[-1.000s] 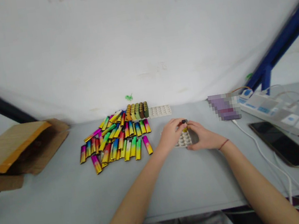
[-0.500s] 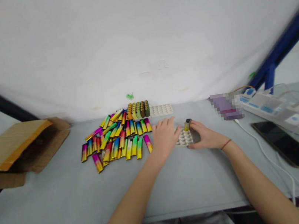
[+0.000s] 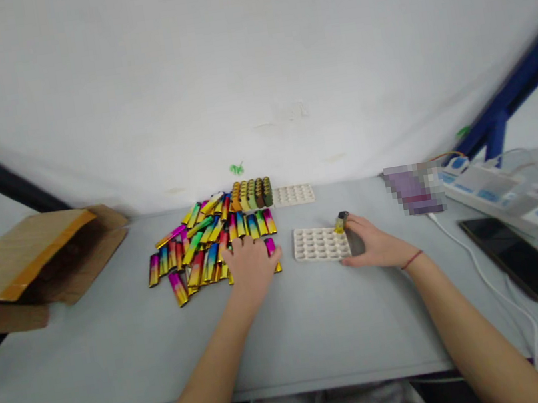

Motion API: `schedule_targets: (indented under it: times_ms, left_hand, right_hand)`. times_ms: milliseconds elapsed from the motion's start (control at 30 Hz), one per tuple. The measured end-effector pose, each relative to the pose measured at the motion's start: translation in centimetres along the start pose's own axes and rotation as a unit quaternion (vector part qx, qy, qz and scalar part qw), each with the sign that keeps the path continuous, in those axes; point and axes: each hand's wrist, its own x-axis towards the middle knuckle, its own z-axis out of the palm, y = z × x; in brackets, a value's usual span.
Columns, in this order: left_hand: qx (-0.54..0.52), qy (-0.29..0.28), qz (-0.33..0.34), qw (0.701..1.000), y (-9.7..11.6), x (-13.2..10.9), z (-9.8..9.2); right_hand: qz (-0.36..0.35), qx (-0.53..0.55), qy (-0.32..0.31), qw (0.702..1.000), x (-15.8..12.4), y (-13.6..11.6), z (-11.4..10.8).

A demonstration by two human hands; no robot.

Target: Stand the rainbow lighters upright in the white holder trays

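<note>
My left hand reaches over the right end of a pile of shiny, flat, gradient-coloured sticks. Its fingers are spread, with the tips among the sticks; a pink and gold stick shows beside the thumb. My right hand grips the right side of a white tray with rows of round holes, thumb at the near corner and fingers at the far one. One small yellow piece with a dark top stands upright at the tray's far right corner, against those fingers.
Behind the pile, upright pieces stand in rows, beside another white holed tray. An open cardboard box lies at the left. To the right are a black phone, a blurred purple item, a power strip and white cables.
My left hand has moved left from the white tray to the pile, uncovering the tray's holes. My right hand stays at the tray's right side.
</note>
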Motion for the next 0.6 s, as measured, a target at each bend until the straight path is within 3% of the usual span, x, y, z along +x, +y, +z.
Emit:
schedule_targets:
  times_ms: [267,400,500,600]
  left_hand:
    - [-0.048,0.007,0.026,0.999,-0.24,-0.3,0.44]
    - [-0.132,0.034,0.027,0.99,-0.28,-0.27,0.31]
    - [-0.264,0.065,0.036,0.962,-0.31,0.02,0.43]
    - [-0.426,0.075,0.043,0.9,-0.19,0.19,0.99]
  right_hand:
    - [-0.001,0.004,0.002,1.0,0.02,-0.09,0.02]
    - [-0.006,-0.001,0.003,1.0,0.05,-0.15,-0.03]
    - [-0.004,-0.001,0.004,1.0,0.04,-0.18,-0.04]
    - [-0.001,-0.001,0.002,1.0,0.0,-0.18,0.0]
